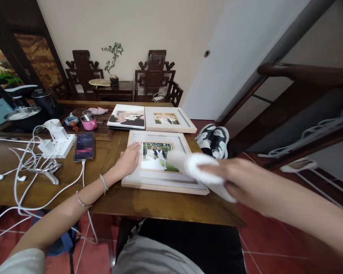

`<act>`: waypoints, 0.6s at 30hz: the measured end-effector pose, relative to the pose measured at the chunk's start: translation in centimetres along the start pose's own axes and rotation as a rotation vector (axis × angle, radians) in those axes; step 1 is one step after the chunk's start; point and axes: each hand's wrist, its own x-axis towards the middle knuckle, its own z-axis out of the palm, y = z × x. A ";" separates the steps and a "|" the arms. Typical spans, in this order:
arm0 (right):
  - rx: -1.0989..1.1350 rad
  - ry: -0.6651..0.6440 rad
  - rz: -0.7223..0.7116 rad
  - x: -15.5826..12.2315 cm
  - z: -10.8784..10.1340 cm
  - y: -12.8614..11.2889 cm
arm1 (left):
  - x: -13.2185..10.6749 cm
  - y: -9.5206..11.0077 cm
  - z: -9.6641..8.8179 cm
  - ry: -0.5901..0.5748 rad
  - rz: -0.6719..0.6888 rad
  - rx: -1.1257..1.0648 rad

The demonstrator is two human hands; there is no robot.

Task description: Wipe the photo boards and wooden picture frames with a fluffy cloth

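A white-framed wedding photo (157, 179) lies flat on the wooden table (165, 207) in front of me. My left hand (128, 160) rests flat on the frame's left edge, fingers stretched out. My right hand (234, 177) is blurred by motion and grips a white cloth (194, 164) over the frame's right side. Behind it lie a second framed photo (169, 119) and an unframed photo print (127, 116).
Left on the table: a phone (84, 146) on a cable, a white power strip (56, 144), tangled white cables and earphones (20, 167), a pink cup (89, 122). Black-and-white sneakers (214, 139) sit beyond the table's right edge. Dark carved chairs (156, 76) stand by the wall.
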 end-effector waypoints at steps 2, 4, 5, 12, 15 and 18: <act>-0.181 0.166 0.036 2.7 0.1 0.6 | 0.0 -0.1 0.0 0.000 -0.004 -0.006; -0.333 0.297 0.041 6.0 1.2 1.7 | 0.0 -0.1 0.0 0.007 -0.003 -0.016; -0.371 0.314 0.034 7.6 2.1 2.3 | 0.0 -0.2 0.1 0.012 -0.002 -0.021; -0.368 -0.019 -0.035 11.3 7.8 3.2 | 0.0 -0.3 0.3 0.031 -0.013 -0.044; -0.348 -0.092 -0.041 9.1 6.9 1.1 | -0.1 -0.2 0.4 0.035 -0.012 -0.041; -0.277 -0.226 -0.078 5.7 4.9 -1.4 | -0.1 0.0 0.4 0.022 -0.016 -0.035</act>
